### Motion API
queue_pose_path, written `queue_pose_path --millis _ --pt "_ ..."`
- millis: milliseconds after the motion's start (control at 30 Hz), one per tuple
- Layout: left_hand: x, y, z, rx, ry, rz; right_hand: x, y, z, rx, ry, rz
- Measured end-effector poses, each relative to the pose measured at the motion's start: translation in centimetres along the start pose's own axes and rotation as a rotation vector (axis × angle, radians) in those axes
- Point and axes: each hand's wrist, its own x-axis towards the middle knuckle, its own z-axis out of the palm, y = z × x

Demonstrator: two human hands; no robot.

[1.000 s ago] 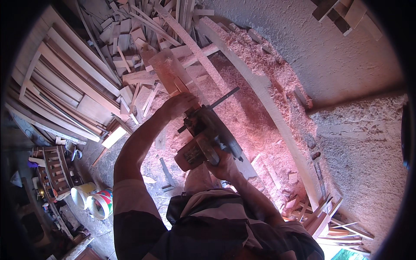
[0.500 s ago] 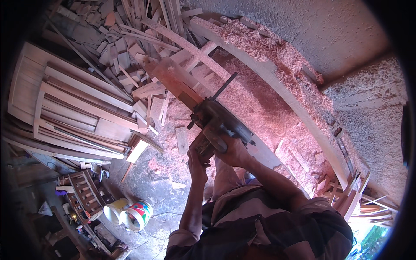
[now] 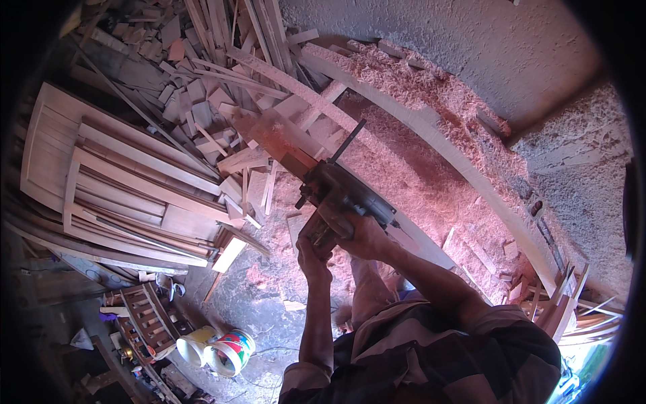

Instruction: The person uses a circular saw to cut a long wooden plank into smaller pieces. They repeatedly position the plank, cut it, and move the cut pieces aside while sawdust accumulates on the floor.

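Note:
In both hands I hold a dark handheld power tool (image 3: 343,198) with a looped handle and a thin black crossbar (image 3: 347,140) at its front; it may be a circular saw, but I cannot tell for certain. My right hand (image 3: 365,237) is closed round its rear handle. Close beside it, my left hand (image 3: 314,259) grips the tool's lower left side. The tool rests over a long plank (image 3: 422,248), which slants from upper left to lower right under it. Reddish dust (image 3: 272,138) blurs the plank's far end. The tool's underside is hidden.
Beyond the plank, a long curved board (image 3: 464,161) lies among pink shavings (image 3: 397,165). Offcuts (image 3: 202,94) are heaped at the far left. Stacked wooden frames (image 3: 128,178) stand on the left. Near the lower left are a colourful bucket (image 3: 235,350), a slatted wooden piece (image 3: 148,320) and a cable.
The whole view has shifted, so the surroundings sit slightly farther right and lower. Both hands keep hold of the power tool, whose place over the plank has changed little.

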Motion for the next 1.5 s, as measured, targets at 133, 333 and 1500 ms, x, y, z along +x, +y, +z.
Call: queue_pose_path --millis 133,333,1500 --pt "1.0 1.0 0.6 -0.048 0.003 0.035 1.3 -0.5 0.4 -0.009 0.029 -0.021" --pt "2.7 1.6 -0.2 -0.082 -0.024 0.049 3.2 -0.8 1.0 -0.044 0.001 -0.042" --pt "11.1 5.3 -0.7 -0.185 -0.08 0.129 12.4 -2.6 4.4 -0.058 0.006 -0.042"
